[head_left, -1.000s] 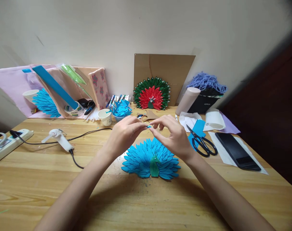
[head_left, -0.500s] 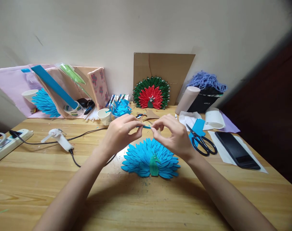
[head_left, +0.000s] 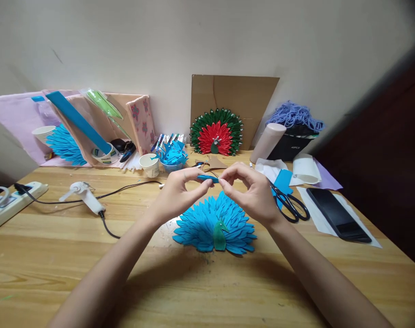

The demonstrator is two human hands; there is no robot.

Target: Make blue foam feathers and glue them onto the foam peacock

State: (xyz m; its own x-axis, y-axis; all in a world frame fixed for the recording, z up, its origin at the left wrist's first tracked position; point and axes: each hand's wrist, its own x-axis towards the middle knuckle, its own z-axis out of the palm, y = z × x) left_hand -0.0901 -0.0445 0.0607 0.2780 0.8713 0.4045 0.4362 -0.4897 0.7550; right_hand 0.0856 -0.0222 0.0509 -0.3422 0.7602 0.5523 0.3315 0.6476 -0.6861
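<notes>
Between my two hands is a small blue paper strip (head_left: 208,178), narrow and pointed like a feather. My left hand (head_left: 180,193) pinches its left part between thumb and fingers. The thumb and forefinger of my right hand (head_left: 250,191) close on its right tip. Below them on the table sits a blue paper peacock (head_left: 197,228) with layered feathers and a green body (head_left: 219,236). Behind my left hand, a small tub of blue paper pieces (head_left: 173,155) stands beside a white paper cup (head_left: 149,165).
Black-handled scissors (head_left: 291,207) lie right of my right hand, near a phone (head_left: 337,214). A white glue gun (head_left: 87,198) with its cord lies left. A red-and-green peacock (head_left: 216,134) leans against cardboard (head_left: 235,91) at the back. A power strip (head_left: 19,205) is far left.
The blue strip has turned so more of its flat face shows. My left thumb has shifted right along it, and my hands are slightly closer together.
</notes>
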